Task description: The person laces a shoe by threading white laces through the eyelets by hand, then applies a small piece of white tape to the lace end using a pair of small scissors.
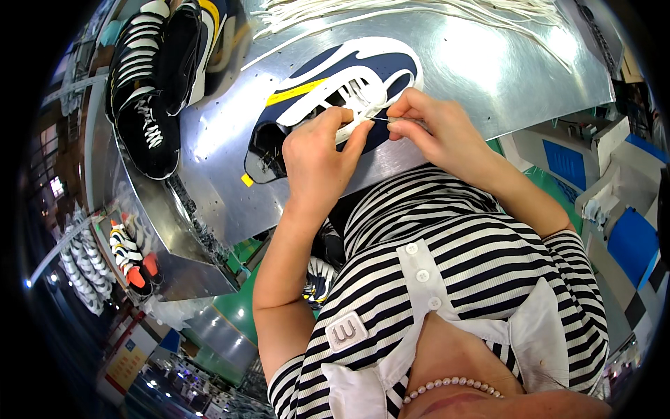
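Observation:
A sneaker upper (391, 64) in navy, white and yellow lies on its side on the metal table, its toe toward the far right. White shoelace (377, 98) runs through its upper eyelets. My left hand (322, 150) is closed at the near side of the lacing, thumb and forefinger pinching the white lace at the eyelet edge. Close by on the right, my right hand (436, 131) pinches a thin needle-like piece (380, 119) that reaches toward the left fingertips. Whether this is a tool or a stiff lace tip is too small to tell.
Loose white laces (419, 10) lie in a bundle along the table's far side. Black sneakers (143, 105) with white laces stand at the left edge. A small yellow tab (247, 181) sits near the heel. White boxes (558, 150) with blue panels stand at right, below the table (488, 70).

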The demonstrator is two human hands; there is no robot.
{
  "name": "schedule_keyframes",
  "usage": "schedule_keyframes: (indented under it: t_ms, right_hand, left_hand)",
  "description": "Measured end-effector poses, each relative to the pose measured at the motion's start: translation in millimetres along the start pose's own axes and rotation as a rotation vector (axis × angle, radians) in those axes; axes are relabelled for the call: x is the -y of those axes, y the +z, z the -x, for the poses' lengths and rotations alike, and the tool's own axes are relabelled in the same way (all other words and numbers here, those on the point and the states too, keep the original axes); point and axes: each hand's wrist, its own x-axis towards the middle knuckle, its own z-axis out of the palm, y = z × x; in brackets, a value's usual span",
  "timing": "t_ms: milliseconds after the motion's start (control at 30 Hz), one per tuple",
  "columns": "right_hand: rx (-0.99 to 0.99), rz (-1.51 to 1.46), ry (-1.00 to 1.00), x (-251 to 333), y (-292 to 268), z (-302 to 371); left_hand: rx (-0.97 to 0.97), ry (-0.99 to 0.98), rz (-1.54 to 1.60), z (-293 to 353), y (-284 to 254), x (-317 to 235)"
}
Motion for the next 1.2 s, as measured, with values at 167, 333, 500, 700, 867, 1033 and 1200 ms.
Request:
schedule_keyframes:
  t_ms: [167,333,500,700,867,1033,1200]
  right_hand:
    - [-0.070,-0.058,0.017,-0.7,17.9,2.2]
    - [-0.061,-0.112,0.039,-4.1,28.4,-1.3]
    - [0.104,0.377,0.127,1.5,-39.6,27.0]
    - [-0.019,0.281,-0.456,30.8,-17.3,-12.7]
    - [0.268,0.827,-0.200,37.5,-1.6,-32.2]
    - [0.337,0.363,-0.084,27.3,-3.5,-54.6]
    - [0.072,-0.212,-0.096,37.6,-15.6,-70.5]
  left_hand:
    - [0.031,0.007,0.028,14.4,2.0,-9.7]
    - [0.015,0.118,0.020,15.5,0.3,-12.0]
    - [-0.052,0.164,-0.116,22.3,-6.7,-1.3]
    - [-0.028,0.273,-0.161,16.7,-2.2,-16.0]
    - [-0.062,0.280,-0.202,27.5,-3.7,-7.6]
    - [-0.021,0.285,-0.157,22.3,-5.3,-6.6]
    - [0.030,0.244,-0.046,21.5,-8.6,-1.4]
